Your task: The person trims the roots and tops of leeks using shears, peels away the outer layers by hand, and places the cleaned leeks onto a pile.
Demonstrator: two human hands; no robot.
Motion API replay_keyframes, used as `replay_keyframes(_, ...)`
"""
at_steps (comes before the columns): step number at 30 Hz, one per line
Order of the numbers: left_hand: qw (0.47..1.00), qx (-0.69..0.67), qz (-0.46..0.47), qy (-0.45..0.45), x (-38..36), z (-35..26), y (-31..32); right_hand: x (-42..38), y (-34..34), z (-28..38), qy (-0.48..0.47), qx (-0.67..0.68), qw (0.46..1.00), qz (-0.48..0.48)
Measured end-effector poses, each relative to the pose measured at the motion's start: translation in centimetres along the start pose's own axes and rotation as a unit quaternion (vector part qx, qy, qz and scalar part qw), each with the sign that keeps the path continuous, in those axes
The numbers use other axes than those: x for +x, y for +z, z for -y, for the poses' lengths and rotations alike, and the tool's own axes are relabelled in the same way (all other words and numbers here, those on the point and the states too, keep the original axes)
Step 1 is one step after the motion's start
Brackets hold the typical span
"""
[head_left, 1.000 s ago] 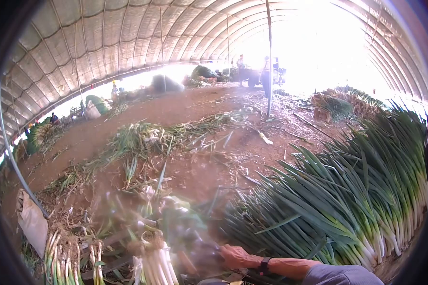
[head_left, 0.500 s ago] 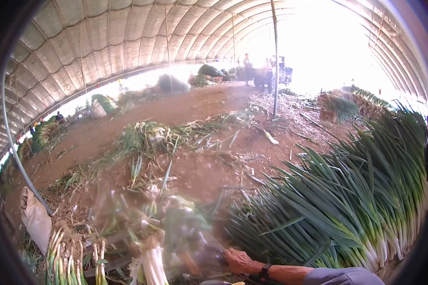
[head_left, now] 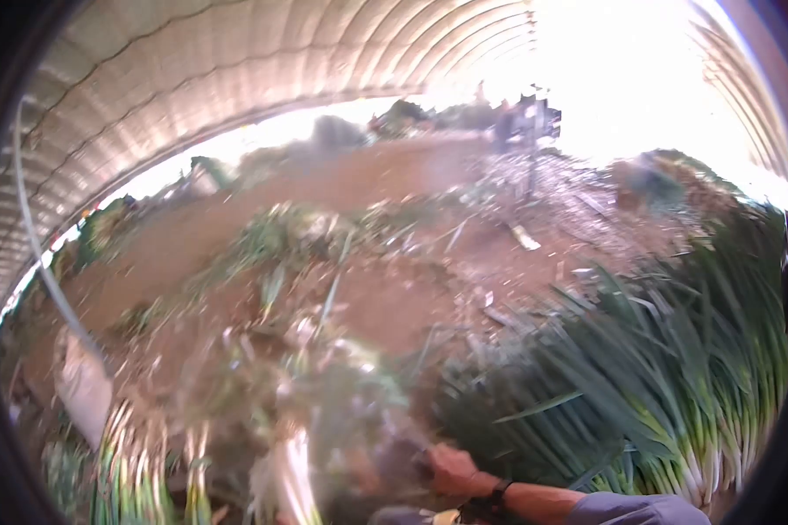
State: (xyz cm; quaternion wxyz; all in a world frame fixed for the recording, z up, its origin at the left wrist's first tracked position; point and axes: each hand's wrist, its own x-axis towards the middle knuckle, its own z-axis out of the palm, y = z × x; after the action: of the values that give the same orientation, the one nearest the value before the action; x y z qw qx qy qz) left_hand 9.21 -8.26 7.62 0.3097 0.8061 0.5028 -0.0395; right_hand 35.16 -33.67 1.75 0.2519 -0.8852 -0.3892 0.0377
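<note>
My right hand (head_left: 455,471) reaches in from the lower right, with a dark band at the wrist and a grey-purple sleeve. Its fingers are curled closed beside a dark smeared patch; whatever they grip cannot be made out. To its left stands a bunch of thick white green-onion stalks (head_left: 296,472), roots up. Thinner green onions (head_left: 136,464) stand further left, also roots up. Right of the hand lies a large pile of green onions (head_left: 622,376), leaves toward the middle and white ends to the lower right. I cannot find my left hand; the lower middle is blurred.
Loose leaves and trimmings (head_left: 298,232) litter the brown soil floor (head_left: 376,297). A pale sack (head_left: 83,385) and a curved pole (head_left: 48,280) are at left. Further back are another onion pile (head_left: 665,179) and a dark vehicle (head_left: 538,118) under an arched roof (head_left: 324,52).
The view has shifted and blurred, so most of the scene sits slightly further right. My right hand appears slightly further right, still closed beside the dark patch.
</note>
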Motion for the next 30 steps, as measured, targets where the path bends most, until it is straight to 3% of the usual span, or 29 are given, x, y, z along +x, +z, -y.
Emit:
replay_keyframes(1,0.999,0.025,-0.033,0.001,-0.8,-1.2,-0.5,0.0,0.5,-0.5,0.042,-0.029,0.997,0.062)
replay_keyframes(2,0.999,-0.025,-0.022,0.04,2.9,3.9,1.5,0.9,-0.4,0.0,0.076,-0.059,0.987,0.131)
replay_keyframes(3,0.983,0.021,-0.172,0.067,2.5,4.9,3.4,0.6,-0.8,0.7,0.044,-0.068,0.993,0.084)
replay_keyframes(5,0.997,-0.049,-0.062,0.014,-0.7,0.5,-2.6,0.2,2.1,-1.1,-0.002,-0.04,0.999,-0.03)
replay_keyframes(11,0.966,-0.242,-0.09,-0.02,-6.0,2.1,-8.2,0.2,0.9,0.0,-0.006,-0.014,1.0,0.002)
replay_keyframes(14,0.931,-0.343,-0.119,-0.019,-10.2,2.6,-11.4,0.0,1.1,0.0,-0.005,-0.003,1.0,-0.004)
replay_keyframes(17,0.92,-0.347,-0.176,-0.038,-14.9,4.0,-14.5,0.1,2.4,-1.0,-0.009,-0.006,1.0,-0.02)
replay_keyframes(20,0.873,-0.403,-0.274,0.012,-20.3,4.5,-17.4,-0.2,3.8,-2.5,-0.05,-0.019,0.997,-0.053)
replay_keyframes(24,0.833,-0.344,-0.43,0.059,-26.8,8.7,-21.0,0.6,5.5,-4.5,-0.088,-0.026,0.993,-0.072)
replay_keyframes(28,0.782,-0.254,-0.57,0.001,-35.0,7.7,-25.2,0.9,5.0,-4.1,-0.088,-0.025,0.995,-0.041)
replay_keyframes(30,0.745,-0.17,-0.644,0.019,-38.7,8.4,-27.2,0.9,4.2,-4.0,-0.106,-0.034,0.993,-0.033)
